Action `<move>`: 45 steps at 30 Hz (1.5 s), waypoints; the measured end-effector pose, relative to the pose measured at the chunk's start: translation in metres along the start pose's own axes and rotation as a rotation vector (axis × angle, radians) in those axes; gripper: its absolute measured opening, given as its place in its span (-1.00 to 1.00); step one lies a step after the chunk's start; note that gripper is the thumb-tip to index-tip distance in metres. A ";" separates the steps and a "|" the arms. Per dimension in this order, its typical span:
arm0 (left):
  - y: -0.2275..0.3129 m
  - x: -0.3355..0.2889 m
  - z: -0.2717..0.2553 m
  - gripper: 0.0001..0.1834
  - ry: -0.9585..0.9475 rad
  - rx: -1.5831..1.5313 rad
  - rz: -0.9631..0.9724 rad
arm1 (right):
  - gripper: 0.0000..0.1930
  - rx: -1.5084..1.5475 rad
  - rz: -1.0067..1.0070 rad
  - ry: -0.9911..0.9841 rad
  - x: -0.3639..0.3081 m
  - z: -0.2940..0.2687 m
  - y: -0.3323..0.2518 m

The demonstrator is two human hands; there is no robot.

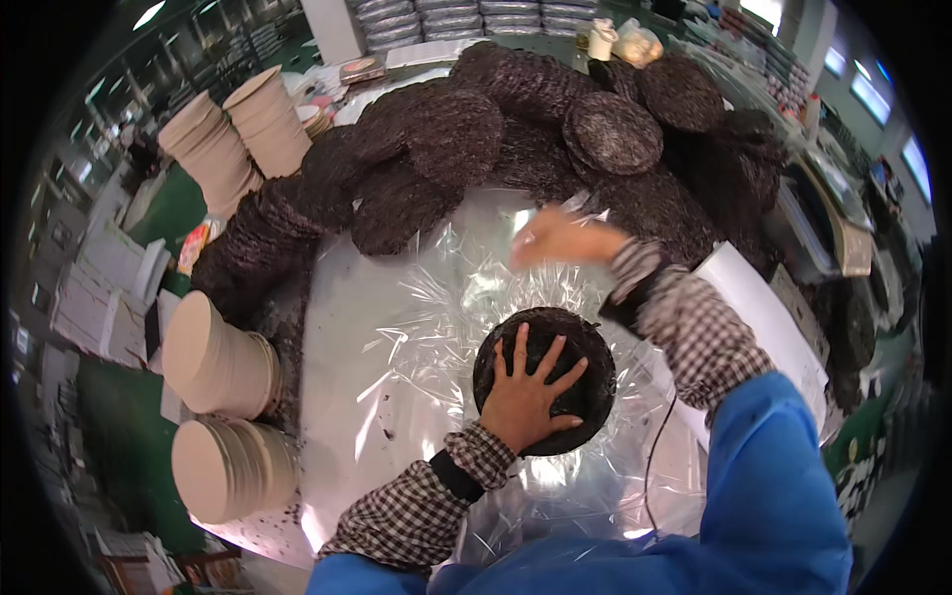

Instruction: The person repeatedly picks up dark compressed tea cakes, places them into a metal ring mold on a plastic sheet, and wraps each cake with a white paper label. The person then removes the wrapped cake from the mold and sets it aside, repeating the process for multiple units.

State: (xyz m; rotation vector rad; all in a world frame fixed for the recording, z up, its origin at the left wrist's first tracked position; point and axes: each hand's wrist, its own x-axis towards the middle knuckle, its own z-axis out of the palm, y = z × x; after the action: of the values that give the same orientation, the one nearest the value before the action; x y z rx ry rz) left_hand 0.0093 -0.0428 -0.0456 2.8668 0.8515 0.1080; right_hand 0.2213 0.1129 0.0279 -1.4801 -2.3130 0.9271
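My left hand (pixel 531 397) lies flat with its fingers spread on a dark, round cake of what looks like dried seaweed (pixel 595 397). That cake rests on crinkled clear plastic film (pixel 446 347) spread over the table. Farther off and to the right, my right hand (pixel 563 240) is above the film near the piled cakes. Motion smears its fingers, and I cannot make out whether it holds any film. Checked sleeve covers with dark bands are on both my forearms.
Many similar dark cakes (pixel 456 139) are heaped along the table's far side. Stacks of round, beige cardboard discs (pixel 203 352) stand at the left. A white sheet or board (pixel 759 297) lies at the right. A thin dark cord (pixel 650 456) crosses the film near me.
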 end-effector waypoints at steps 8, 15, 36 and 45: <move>-0.012 -0.003 -0.010 -0.13 -0.047 -0.073 -0.010 | -0.52 0.466 0.690 0.651 -0.197 -0.054 0.044; -0.012 -0.003 -0.010 -0.12 -0.126 0.033 -0.027 | -0.22 0.857 0.243 0.541 -0.275 0.063 -0.062; 0.061 -0.153 -0.062 -0.37 0.111 -1.023 -0.413 | -0.19 -0.128 -0.014 -0.275 -0.159 0.129 -0.089; 0.036 -0.020 -0.031 -0.38 0.661 -0.645 0.091 | -0.35 -0.181 -0.092 0.222 -0.204 0.146 -0.073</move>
State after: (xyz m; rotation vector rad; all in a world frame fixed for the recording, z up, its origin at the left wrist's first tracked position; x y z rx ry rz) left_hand 0.0083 -0.0799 -0.0097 2.2411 0.6037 1.1534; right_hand 0.1860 -0.1429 -0.0121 -1.4469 -2.3256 0.5125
